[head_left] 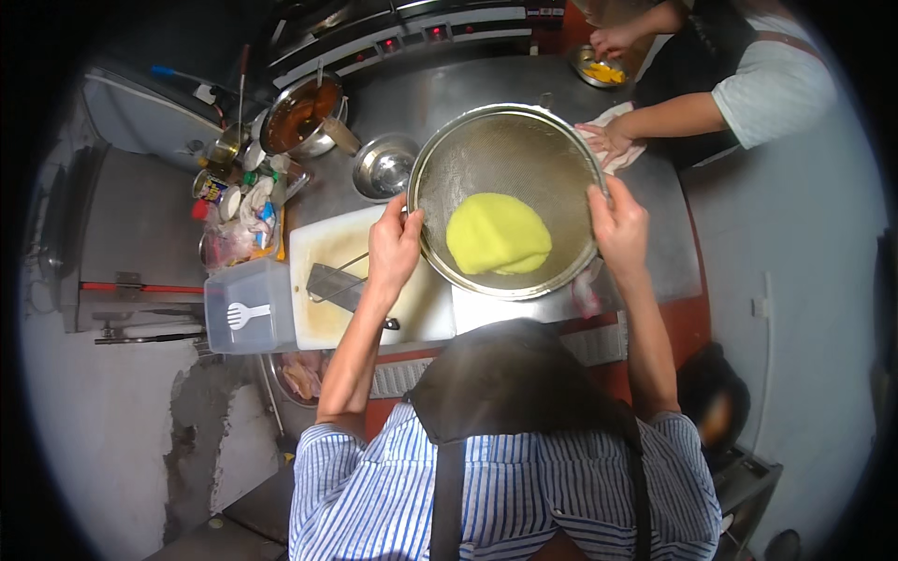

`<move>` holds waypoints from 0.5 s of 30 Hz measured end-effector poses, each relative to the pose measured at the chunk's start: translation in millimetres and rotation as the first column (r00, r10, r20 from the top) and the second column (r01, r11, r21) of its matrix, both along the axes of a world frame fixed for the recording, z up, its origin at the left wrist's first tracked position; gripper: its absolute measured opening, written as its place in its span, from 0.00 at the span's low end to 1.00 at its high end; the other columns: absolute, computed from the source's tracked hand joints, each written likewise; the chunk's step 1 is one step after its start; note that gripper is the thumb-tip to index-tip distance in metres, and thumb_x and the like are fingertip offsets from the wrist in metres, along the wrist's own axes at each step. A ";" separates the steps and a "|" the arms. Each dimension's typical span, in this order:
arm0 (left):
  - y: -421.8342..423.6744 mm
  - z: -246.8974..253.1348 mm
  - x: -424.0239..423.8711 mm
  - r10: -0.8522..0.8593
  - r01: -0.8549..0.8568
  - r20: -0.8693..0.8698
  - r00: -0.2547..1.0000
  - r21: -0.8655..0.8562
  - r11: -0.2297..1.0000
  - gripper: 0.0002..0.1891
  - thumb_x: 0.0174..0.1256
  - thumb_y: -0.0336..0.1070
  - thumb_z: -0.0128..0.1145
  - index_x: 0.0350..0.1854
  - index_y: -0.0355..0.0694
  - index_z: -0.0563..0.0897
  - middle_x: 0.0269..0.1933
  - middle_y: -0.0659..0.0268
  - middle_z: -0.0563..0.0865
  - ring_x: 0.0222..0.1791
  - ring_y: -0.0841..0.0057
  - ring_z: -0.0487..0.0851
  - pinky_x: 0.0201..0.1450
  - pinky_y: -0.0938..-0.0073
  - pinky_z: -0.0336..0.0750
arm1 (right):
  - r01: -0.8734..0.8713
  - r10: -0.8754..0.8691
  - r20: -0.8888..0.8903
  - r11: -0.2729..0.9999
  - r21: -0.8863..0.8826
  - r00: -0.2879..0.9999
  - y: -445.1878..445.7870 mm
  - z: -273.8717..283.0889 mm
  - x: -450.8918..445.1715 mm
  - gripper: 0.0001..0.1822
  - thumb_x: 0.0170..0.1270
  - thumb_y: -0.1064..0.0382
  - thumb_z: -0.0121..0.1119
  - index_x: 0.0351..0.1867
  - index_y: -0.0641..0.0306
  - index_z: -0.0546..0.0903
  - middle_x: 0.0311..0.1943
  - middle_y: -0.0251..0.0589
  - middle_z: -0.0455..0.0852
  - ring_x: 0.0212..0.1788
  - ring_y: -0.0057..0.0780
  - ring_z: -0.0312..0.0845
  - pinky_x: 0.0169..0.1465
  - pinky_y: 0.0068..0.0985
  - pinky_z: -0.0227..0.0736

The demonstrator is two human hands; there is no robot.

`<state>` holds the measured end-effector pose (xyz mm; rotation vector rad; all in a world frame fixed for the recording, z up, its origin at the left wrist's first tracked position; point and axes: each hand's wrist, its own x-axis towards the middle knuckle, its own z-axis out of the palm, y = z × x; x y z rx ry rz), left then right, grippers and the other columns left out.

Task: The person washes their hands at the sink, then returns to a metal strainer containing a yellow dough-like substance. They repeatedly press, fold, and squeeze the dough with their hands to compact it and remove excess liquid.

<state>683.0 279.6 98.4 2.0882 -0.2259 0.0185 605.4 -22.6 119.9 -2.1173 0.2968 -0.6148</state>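
A large round mesh sieve point(505, 161) with a metal rim is held up over the steel counter. My left hand point(394, 242) grips its rim at the left, and my right hand point(619, 221) grips it at the right. Inside, toward the near side of the mesh, rests a smooth yellow-green mass point(498, 235), perhaps dough or mash. Under my left forearm lies a white cutting board point(421, 315) bearing a knife point(337, 286) and a looped wire tool point(338, 278). Part of the board is hidden by the sieve and my arm.
Left of the board stands a clear plastic tub point(217, 329) with a white fork point(245, 315). Farther back are a steel bowl point(386, 167) and a pot of reddish-brown sauce point(298, 119). At right, a co-worker's hand point(617, 144) presses a cloth point(624, 165) beside a bowl point(588, 75).
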 end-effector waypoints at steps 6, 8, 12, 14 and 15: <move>-1.8 40.3 4.8 -0.053 0.005 0.207 0.977 0.222 0.975 0.16 0.68 0.35 0.57 0.55 0.34 0.80 0.28 0.47 0.85 0.33 0.53 0.87 0.37 0.59 0.78 | -0.047 0.062 -0.074 0.981 0.187 0.995 -5.9 -28.2 0.8 0.11 0.71 0.60 0.55 0.41 0.68 0.77 0.27 0.55 0.82 0.29 0.47 0.78 0.34 0.36 0.72; 3.4 9.4 27.6 -0.025 0.011 0.035 0.999 0.362 0.932 0.16 0.67 0.36 0.56 0.55 0.36 0.80 0.31 0.45 0.86 0.35 0.47 0.85 0.41 0.54 0.78 | -0.088 0.089 -0.052 0.996 0.018 0.995 0.1 -53.3 9.0 0.14 0.71 0.57 0.53 0.35 0.68 0.73 0.26 0.61 0.81 0.32 0.67 0.77 0.37 0.46 0.71; -5.9 6.1 11.0 0.016 -0.015 0.001 1.000 0.399 0.917 0.17 0.66 0.35 0.56 0.55 0.36 0.79 0.33 0.43 0.85 0.39 0.45 0.84 0.43 0.50 0.77 | -0.055 0.061 -0.257 0.998 0.028 0.965 -4.1 -68.4 9.5 0.14 0.69 0.57 0.54 0.36 0.69 0.75 0.25 0.61 0.81 0.31 0.61 0.79 0.37 0.46 0.71; -11.3 28.5 15.6 -0.050 0.043 0.003 0.999 0.450 0.892 0.15 0.66 0.35 0.56 0.52 0.36 0.80 0.32 0.43 0.85 0.38 0.44 0.84 0.42 0.49 0.77 | -0.078 0.110 -0.274 0.989 0.125 0.955 -7.1 -68.6 7.9 0.15 0.70 0.57 0.54 0.36 0.70 0.76 0.25 0.56 0.83 0.28 0.53 0.81 0.37 0.43 0.72; -16.9 48.7 17.8 -0.087 0.073 0.009 0.996 0.473 0.878 0.14 0.66 0.35 0.56 0.51 0.36 0.81 0.31 0.43 0.85 0.38 0.44 0.85 0.42 0.49 0.77 | -0.082 0.138 -0.229 0.968 0.238 0.964 -12.4 -71.7 6.0 0.15 0.70 0.57 0.54 0.37 0.71 0.77 0.25 0.52 0.83 0.28 0.47 0.80 0.36 0.41 0.72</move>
